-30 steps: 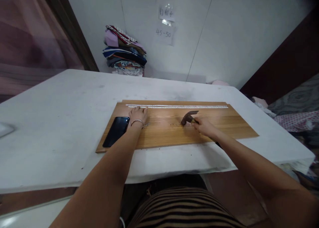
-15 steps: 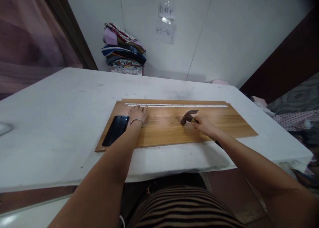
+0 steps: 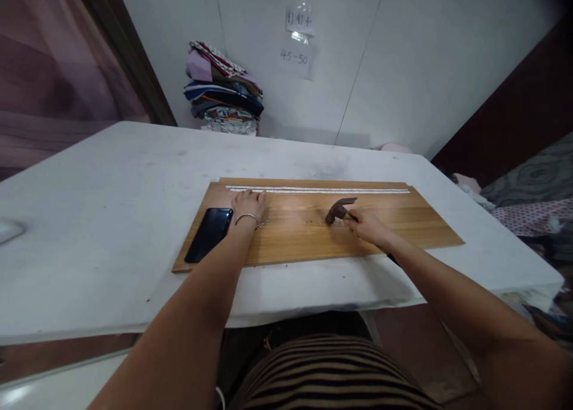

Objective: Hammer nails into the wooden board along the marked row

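A brown wooden board (image 3: 286, 243) lies lengthwise before me. Flat on its left part rests my left hand (image 3: 249, 205), fingers stretched towards two white measuring strips (image 3: 322, 191) along the far edge. Just left of that hand is a black phone (image 3: 208, 236), also on the board. My right hand (image 3: 366, 226) is closed around the handle of a claw hammer (image 3: 339, 209), whose head is down at the board's middle. Tiny dark specks, perhaps nails or holes, show left of the head. Small shiny bits (image 3: 263, 222) lie beside my left wrist.
The white-covered table (image 3: 111, 219) carries the board near its front edge. A stack of folded cloths (image 3: 224, 93) stands at the back against the wall. Two paper signs (image 3: 296, 55) hang there. Spotted fabric (image 3: 532, 216) lies beyond the right edge; a pink curtain (image 3: 58, 70) hangs left.
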Available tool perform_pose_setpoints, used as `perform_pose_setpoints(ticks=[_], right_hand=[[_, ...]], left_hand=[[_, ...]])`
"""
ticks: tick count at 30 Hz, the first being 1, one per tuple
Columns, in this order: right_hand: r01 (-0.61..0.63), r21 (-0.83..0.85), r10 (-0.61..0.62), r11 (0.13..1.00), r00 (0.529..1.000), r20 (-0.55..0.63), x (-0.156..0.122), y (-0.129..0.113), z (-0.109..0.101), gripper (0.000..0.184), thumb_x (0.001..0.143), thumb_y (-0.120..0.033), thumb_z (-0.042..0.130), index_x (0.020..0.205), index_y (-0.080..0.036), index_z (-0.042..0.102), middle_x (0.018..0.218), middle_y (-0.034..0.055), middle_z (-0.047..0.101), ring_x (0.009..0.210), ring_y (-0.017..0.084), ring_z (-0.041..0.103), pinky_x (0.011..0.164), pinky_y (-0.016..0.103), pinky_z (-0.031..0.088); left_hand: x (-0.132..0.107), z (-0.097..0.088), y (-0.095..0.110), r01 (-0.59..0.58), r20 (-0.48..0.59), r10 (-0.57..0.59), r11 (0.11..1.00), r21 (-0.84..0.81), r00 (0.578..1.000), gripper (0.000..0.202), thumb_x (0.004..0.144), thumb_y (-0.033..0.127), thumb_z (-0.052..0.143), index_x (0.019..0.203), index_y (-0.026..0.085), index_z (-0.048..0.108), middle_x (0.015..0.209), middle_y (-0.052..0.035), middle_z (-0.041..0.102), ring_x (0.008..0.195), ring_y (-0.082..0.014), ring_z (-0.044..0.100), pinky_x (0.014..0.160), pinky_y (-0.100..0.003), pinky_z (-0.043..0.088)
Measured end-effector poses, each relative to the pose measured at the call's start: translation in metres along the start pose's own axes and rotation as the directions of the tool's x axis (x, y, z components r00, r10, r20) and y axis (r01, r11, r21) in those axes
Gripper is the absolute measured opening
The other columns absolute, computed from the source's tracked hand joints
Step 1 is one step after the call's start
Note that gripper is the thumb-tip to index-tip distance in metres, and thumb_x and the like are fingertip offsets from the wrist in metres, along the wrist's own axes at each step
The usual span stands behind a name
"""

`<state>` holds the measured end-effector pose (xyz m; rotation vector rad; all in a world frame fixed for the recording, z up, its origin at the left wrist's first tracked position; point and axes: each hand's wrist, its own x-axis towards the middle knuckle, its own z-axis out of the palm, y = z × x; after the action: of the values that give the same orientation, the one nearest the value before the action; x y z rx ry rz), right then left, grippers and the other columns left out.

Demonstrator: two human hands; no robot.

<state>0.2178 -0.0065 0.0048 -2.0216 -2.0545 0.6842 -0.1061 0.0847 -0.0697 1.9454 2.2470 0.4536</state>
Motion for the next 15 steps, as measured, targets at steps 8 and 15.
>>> perform_pose_setpoints(ticks=[8,15], right_hand=[[-0.013,-0.006,0.013,1.0,1.0,-0.01,0.0022,0.0042,-0.0015,0.015,0.094,-0.023,0.054,0.081,-0.019,0.06,0.065,0.0024,0.061,0.064,0.018,0.058,0.064,0.027,0.039],[0.002,0.013,-0.002,1.0,1.0,0.002,0.002,0.0041,0.0011,0.016,0.093,-0.021,0.054,0.08,-0.02,0.061,0.065,0.0023,0.061,0.065,0.018,0.058,0.064,0.027,0.039]], left_hand=[[-0.0006,0.0005,-0.0001,0.001,-0.005,-0.001,1.0,-0.001,1.0,0.055,0.109,0.044,0.029,0.123,0.023,0.077,0.145,-0.0125,0.064,0.138,-0.0318,0.051,0.114,-0.046,0.037],[0.001,0.0018,-0.0002,-0.001,-0.012,0.001,1.0,-0.001,1.0,0.055,0.109,0.044,0.029,0.122,0.023,0.078,0.142,-0.0134,0.066,0.136,-0.0329,0.053,0.112,-0.046,0.039]])
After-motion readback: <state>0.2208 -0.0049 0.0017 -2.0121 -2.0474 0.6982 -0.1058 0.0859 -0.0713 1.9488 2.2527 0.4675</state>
